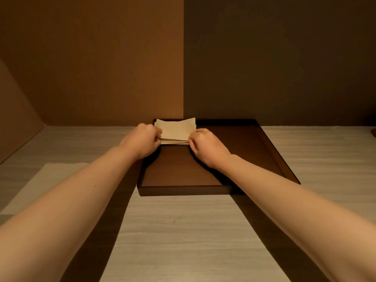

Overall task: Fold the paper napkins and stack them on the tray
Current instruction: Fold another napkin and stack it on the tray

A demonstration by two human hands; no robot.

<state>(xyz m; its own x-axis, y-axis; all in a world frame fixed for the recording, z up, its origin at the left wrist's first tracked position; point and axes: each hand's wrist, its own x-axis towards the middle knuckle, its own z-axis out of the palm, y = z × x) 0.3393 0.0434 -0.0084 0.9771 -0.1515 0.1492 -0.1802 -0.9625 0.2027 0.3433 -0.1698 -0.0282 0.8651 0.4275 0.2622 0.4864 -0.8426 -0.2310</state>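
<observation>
A dark brown rectangular tray (203, 176) lies on the pale wood-grain table. In its far left corner sits a stack of folded cream paper napkins (176, 131). My left hand (143, 139) grips the left end of the stack, fingers curled round its edge. My right hand (205, 146) pinches the right end of the same stack. Both forearms reach forward over the table. The fingertips are hidden behind the knuckles and the napkins.
An unfolded white napkin (43, 178) lies flat on the table at the left, partly under my left forearm. Brown walls close the table at the back and left. A small dark object (373, 132) shows at the right edge.
</observation>
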